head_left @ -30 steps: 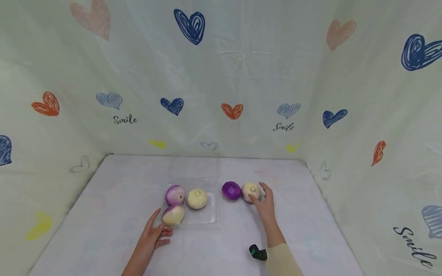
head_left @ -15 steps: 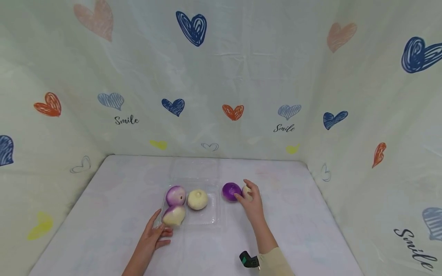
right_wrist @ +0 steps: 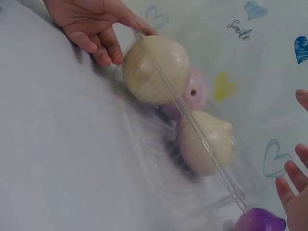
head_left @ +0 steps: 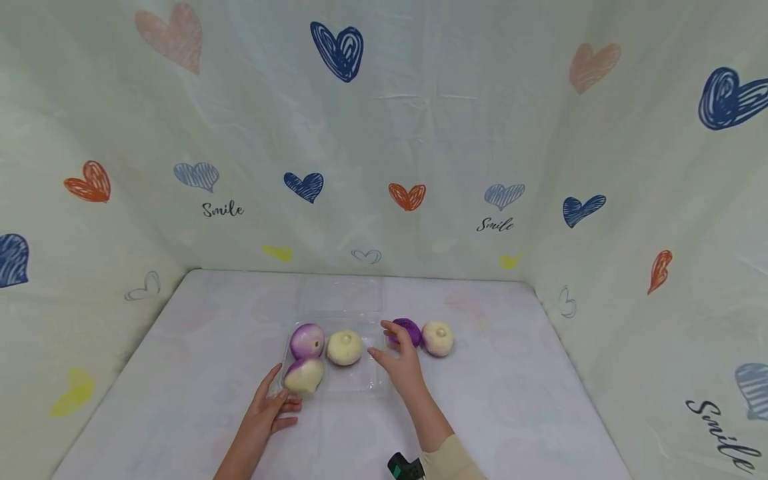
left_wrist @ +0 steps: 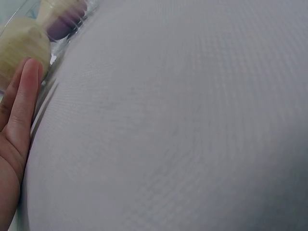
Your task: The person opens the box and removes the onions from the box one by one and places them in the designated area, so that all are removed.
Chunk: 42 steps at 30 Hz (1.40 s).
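Observation:
A clear plastic clamshell box (head_left: 367, 381) lies with its lid folded back. Inside it are three purple-and-cream turnips: one at the back left (head_left: 307, 341), one at the front left (head_left: 304, 376), and a cream-side-up turnip (head_left: 345, 348) in the middle. My left hand (head_left: 259, 415) rests at the box's front left corner, its straight fingers (left_wrist: 23, 106) against the wall. My right hand (head_left: 403, 368) is spread over the box's right rim, holding nothing. It partly hides a purple turnip (head_left: 411, 329), beside which sits another cream turnip (head_left: 438, 339).
The white table (head_left: 516, 400) runs back to a curtain (head_left: 456, 133) printed with hearts. By the right sleeve (head_left: 451, 460) a black device (head_left: 403, 465) shows at the lower edge. The clear lid (head_left: 339, 293) lies flat behind the box.
My right hand has moved left, from the far right turnip past the purple one to the box's right rim. Both loose turnips stay where they were. My left hand has stayed put.

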Available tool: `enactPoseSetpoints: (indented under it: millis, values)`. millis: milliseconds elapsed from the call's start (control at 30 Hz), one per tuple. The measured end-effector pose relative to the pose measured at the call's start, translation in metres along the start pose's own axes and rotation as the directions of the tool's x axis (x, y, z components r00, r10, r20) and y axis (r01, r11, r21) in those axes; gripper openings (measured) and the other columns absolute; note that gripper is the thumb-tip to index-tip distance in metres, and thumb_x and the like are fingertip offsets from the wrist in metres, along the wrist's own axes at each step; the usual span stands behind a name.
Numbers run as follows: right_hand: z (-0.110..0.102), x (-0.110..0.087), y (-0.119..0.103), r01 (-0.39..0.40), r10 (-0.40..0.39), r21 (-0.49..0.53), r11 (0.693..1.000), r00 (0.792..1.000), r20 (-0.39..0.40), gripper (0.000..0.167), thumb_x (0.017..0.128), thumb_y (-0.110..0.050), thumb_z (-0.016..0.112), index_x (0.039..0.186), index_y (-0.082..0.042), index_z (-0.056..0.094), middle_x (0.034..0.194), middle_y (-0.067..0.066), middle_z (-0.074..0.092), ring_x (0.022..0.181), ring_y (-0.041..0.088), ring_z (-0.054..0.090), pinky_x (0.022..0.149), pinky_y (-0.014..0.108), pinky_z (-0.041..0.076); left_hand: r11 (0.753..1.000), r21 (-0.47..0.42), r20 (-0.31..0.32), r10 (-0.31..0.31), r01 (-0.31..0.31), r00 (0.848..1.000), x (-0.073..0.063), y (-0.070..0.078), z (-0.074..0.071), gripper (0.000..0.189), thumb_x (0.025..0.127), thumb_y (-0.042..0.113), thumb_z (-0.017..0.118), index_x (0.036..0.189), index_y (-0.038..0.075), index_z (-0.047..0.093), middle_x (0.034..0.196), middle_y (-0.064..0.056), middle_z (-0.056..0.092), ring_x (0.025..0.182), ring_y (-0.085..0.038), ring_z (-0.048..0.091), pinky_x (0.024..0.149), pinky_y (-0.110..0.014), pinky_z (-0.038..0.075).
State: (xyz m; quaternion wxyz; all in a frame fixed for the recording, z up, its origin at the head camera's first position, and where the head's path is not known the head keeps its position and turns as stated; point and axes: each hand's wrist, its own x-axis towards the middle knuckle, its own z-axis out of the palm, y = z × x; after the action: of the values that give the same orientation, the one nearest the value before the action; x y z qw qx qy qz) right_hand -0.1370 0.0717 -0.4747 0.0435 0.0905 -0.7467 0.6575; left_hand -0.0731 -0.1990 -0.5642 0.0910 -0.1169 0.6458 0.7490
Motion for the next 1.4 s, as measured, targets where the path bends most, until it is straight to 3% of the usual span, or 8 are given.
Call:
enactPoseSetpoints:
  millis: [300, 533, 733, 1033, 1400]
  values:
    - [0.028, 0.002, -0.004, -0.025, 0.019, 0.078, 0.997, 0.996, 0.087, 0.052, 0.082, 0.004, 0.072, 0.129, 0.011, 0.050, 0.130, 0.028, 0.052, 0.118, 0.050, 0.046, 0.096, 0.064, 0.037, 1.000, -0.011, 0.009, 0.007, -0.007, 1.000, 0.000, 0.001, 0.000, 0.064, 0.103, 0.027, 0.051, 0.156, 0.022, 0.016, 0.105, -0.019, 0.064, 0.092, -0.022, 0.065, 0.077, -0.035, 0.057]
    - [0.053, 0.012, 0.025, -0.054, 0.043, 0.084, 0.995, 0.991, 0.130, 0.051, 0.083, 0.002, 0.073, 0.130, 0.006, 0.052, 0.129, 0.022, 0.054, 0.116, 0.042, 0.049, 0.095, 0.059, 0.040, 1.000, -0.010, 0.003, -0.004, 0.004, 1.000, 0.002, 0.001, -0.001, 0.065, 0.102, 0.026, 0.052, 0.156, 0.024, 0.016, 0.104, -0.017, 0.065, 0.093, -0.022, 0.065, 0.077, -0.035, 0.056]
    - [0.068, 0.012, 0.026, -0.025, 0.022, 0.018, 1.000, 0.982, 0.186, 0.050, 0.084, -0.006, 0.075, 0.129, 0.001, 0.055, 0.127, 0.016, 0.057, 0.110, 0.033, 0.054, 0.090, 0.046, 0.046, 1.000, -0.007, 0.002, -0.001, 0.001, 1.000, 0.003, 0.001, -0.001, 0.064, 0.102, 0.027, 0.052, 0.156, 0.024, 0.017, 0.103, -0.016, 0.065, 0.092, -0.021, 0.065, 0.076, -0.035, 0.057]
    - [0.082, 0.011, 0.026, -0.029, 0.034, -0.024, 0.999, 0.964, 0.265, 0.050, 0.084, -0.007, 0.076, 0.129, 0.000, 0.056, 0.124, 0.018, 0.057, 0.108, 0.039, 0.052, 0.089, 0.051, 0.047, 1.000, 0.006, -0.002, 0.008, -0.008, 1.000, 0.004, -0.003, -0.002, 0.066, 0.102, 0.030, 0.053, 0.156, 0.020, 0.016, 0.102, -0.015, 0.066, 0.090, -0.020, 0.066, 0.075, -0.035, 0.057]
    - [0.095, 0.034, 0.020, 0.048, 0.010, -0.179, 0.983, 0.951, 0.308, 0.052, 0.081, -0.006, 0.078, 0.128, -0.001, 0.057, 0.123, 0.013, 0.059, 0.109, 0.034, 0.056, 0.089, 0.045, 0.049, 1.000, -0.015, -0.004, -0.019, 0.019, 1.000, 0.003, -0.002, -0.003, 0.065, 0.101, 0.028, 0.053, 0.156, 0.025, 0.017, 0.104, -0.016, 0.065, 0.094, -0.024, 0.065, 0.077, -0.036, 0.057]
